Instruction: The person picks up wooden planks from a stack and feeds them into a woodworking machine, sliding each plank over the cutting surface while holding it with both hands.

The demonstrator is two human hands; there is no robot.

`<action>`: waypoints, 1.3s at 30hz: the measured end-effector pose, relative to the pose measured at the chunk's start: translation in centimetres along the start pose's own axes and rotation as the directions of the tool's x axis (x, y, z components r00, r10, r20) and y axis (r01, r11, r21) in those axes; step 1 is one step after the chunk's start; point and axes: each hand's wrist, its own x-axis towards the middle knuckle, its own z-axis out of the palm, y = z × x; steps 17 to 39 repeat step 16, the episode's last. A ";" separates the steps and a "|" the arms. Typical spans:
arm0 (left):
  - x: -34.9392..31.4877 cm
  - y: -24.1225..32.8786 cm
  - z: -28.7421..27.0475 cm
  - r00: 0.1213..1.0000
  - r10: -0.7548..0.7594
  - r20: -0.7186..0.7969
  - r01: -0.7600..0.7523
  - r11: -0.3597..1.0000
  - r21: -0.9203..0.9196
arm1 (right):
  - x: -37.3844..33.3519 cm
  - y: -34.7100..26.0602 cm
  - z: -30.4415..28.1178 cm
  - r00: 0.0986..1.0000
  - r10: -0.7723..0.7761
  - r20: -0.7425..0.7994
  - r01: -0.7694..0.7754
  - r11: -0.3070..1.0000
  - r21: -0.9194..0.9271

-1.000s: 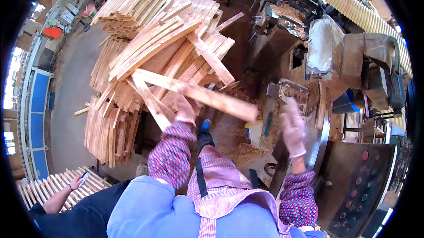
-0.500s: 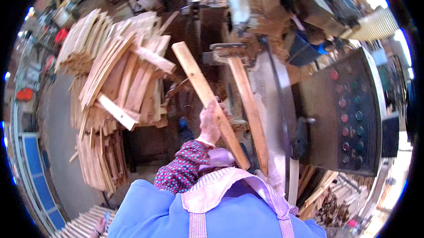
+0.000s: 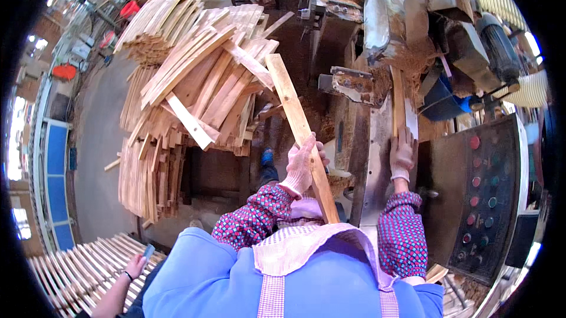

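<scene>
My left hand (image 3: 300, 165), in a pale glove, is closed round a long wooden board (image 3: 289, 97) that slants up and away in front of my body. A second wooden strip (image 3: 398, 97) lies lengthwise on the metal bed (image 3: 378, 159) of a woodworking machine, its far end running in under the machine's dusty housing (image 3: 407, 29). My right hand (image 3: 402, 152), also gloved, lies with fingers stretched forward on the near end of that strip. The fingertips rest on the wood; the underside of the hand is hidden.
Tall stacks of boards (image 3: 194, 82) stand to the left. At right is a dark control panel (image 3: 486, 200) with coloured buttons. Another person's hand (image 3: 137, 265) holds something small and bluish over slatted wood (image 3: 76, 271) at lower left. Sawdust covers the machine.
The second strip has gone from slanting beside the machine to lying on its bed under the housing. My right hand has come forward onto it. My left hand still holds its board.
</scene>
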 end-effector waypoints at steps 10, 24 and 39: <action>-4.3 -0.6 -1.2 0.988 0.102 -0.116 -0.112 0.990 -0.081 | -6.3 -8.9 -2.9 0.967 -0.239 -0.084 0.247 0.816 0.523; -3.7 -0.8 -2.8 0.985 0.105 -0.135 -0.107 0.994 -0.010 | -12.4 -5.7 -1.7 0.979 -0.073 0.190 0.024 0.969 0.246; -3.7 -0.8 -2.8 0.985 0.105 -0.135 -0.107 0.994 -0.010 | -12.4 -5.7 -1.7 0.979 -0.073 0.190 0.024 0.969 0.246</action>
